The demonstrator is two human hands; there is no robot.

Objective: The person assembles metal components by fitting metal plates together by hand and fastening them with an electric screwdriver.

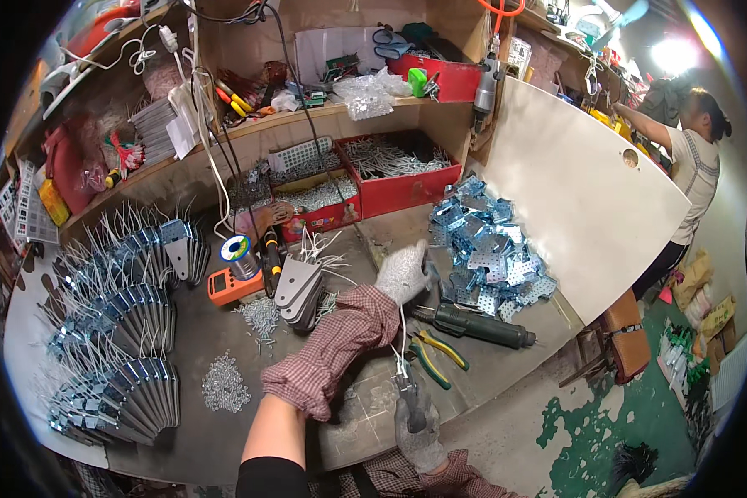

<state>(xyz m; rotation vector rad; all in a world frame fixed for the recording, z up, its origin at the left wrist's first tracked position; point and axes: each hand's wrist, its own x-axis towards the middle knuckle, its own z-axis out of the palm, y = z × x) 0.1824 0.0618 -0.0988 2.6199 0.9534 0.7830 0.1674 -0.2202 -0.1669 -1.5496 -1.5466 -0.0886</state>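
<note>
My left hand (404, 272), in a grey knitted glove, reaches to the left edge of a heap of shiny bluish perforated metal brackets (494, 253). Its fingertips are partly hidden, so I cannot tell whether they grip a bracket. Closer to me, my right hand (419, 432), also gloved, grips a dark grey metal piece with white wires (407, 388) at the table's front edge. The wires run up toward my left hand. Between the hands and the heap lie green-and-yellow-handled pliers (440, 357) and a dark green electric screwdriver (483, 325).
Grey plates with white wires (299, 286) stand near small screws (260, 317) and nuts (226, 383). Rows of wired bracket assemblies (133, 319) fill the left. An orange meter (234, 285), solder spool (239, 256) and red boxes (402, 184) sit behind. A person (695, 166) stands at right.
</note>
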